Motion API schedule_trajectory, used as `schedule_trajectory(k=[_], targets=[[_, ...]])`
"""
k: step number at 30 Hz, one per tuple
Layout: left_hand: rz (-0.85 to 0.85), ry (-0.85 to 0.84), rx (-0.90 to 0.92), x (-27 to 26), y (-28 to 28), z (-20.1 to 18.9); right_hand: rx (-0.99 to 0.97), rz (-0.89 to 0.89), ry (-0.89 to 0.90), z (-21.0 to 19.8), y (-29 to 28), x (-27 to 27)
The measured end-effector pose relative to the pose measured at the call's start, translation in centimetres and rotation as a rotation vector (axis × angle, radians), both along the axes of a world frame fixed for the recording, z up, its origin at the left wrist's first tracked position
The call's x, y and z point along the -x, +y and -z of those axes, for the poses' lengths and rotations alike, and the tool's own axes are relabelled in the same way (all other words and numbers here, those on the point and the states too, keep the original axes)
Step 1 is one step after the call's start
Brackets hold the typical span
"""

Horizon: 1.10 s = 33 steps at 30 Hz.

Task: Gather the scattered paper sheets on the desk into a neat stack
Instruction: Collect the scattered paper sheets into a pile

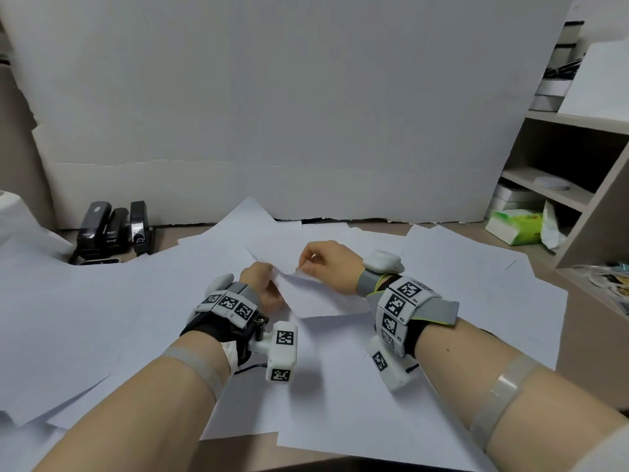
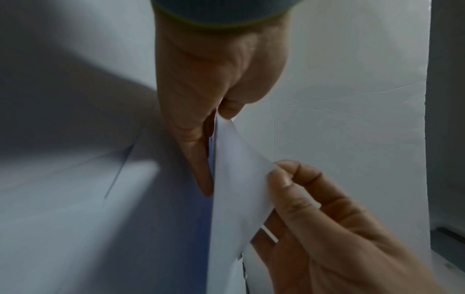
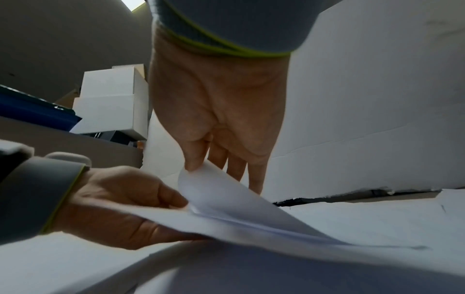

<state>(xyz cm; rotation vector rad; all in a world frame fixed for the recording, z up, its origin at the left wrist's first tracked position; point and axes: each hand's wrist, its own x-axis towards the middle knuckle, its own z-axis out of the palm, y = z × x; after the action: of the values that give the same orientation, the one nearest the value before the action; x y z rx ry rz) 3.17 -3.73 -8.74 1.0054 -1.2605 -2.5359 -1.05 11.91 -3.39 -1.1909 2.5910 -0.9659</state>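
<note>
Several white paper sheets [image 1: 136, 318] lie overlapping across the desk. In the middle, both hands hold one small bundle of sheets [image 1: 320, 301] lifted a little off the pile. My left hand [image 1: 265, 277] grips its left edge, thumb on top. My right hand [image 1: 304, 264] pinches the far corner between thumb and fingers. In the left wrist view the left hand [image 2: 221, 113] pinches the sheet [image 2: 239, 179] and the right hand [image 2: 276, 173] nips its edge. In the right wrist view the right thumb [image 3: 193, 165] curls up the top sheet's corner [image 3: 226, 195] while the left hand [image 3: 130, 201] holds the bundle.
Black staplers [image 1: 112, 229] stand at the back left. A white board [image 1: 289, 114] closes off the back of the desk. A shelf unit [image 1: 561, 185] and a green tissue pack [image 1: 515, 226] are at the right. Sheets overhang the desk's front edge [image 1: 238, 451].
</note>
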Motion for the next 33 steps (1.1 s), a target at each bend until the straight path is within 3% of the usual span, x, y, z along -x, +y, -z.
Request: schedule_trajectory(k=[2, 4, 8, 10, 13, 17, 19, 22, 26, 29, 33], targets=[[0.038, 0.046, -0.124, -0.5, 0.0, -0.2, -0.068, -0.033, -0.002, 0.6, -0.2, 0.0], [0.141, 0.025, -0.057, -0.8, 0.0, -0.6, -0.087, -0.047, -0.036, 0.8, -0.2, 0.0], [0.205, -0.167, 0.472, -0.3, 0.0, -0.5, -0.115, -0.054, -0.101, 0.8, 0.4, -0.2], [0.193, -0.154, 0.599, 0.4, 0.2, -0.6, -0.126, -0.017, -0.145, 0.7, 1.4, -0.2], [0.095, -0.04, 0.508, 1.2, 0.9, -1.6, -0.022, 0.145, -0.249, 0.0, 4.2, 0.6], [0.033, 0.101, 0.385, 3.3, 2.3, -2.8, 0.178, 0.59, -0.297, -0.5, 9.2, 3.7], [0.021, 0.166, 0.342, 4.5, 3.6, -2.6, 0.105, 0.754, -0.293, 0.0, 12.4, 5.7], [0.039, 0.126, 0.334, 5.2, 5.3, -1.3, -0.111, 0.979, -0.277, -0.2, 16.3, 5.7], [0.227, -0.01, 0.416, 5.7, 8.3, -0.7, -0.201, 1.057, -0.399, 0.2, 20.0, 5.2], [0.38, -0.172, 0.507, 6.2, 9.4, -0.2, -0.148, 1.061, -0.445, 0.5, 20.7, 5.2], [0.227, -0.073, 0.509, 6.7, 9.0, 1.8, -0.195, 1.049, -0.433, 0.0, 19.8, 5.7]])
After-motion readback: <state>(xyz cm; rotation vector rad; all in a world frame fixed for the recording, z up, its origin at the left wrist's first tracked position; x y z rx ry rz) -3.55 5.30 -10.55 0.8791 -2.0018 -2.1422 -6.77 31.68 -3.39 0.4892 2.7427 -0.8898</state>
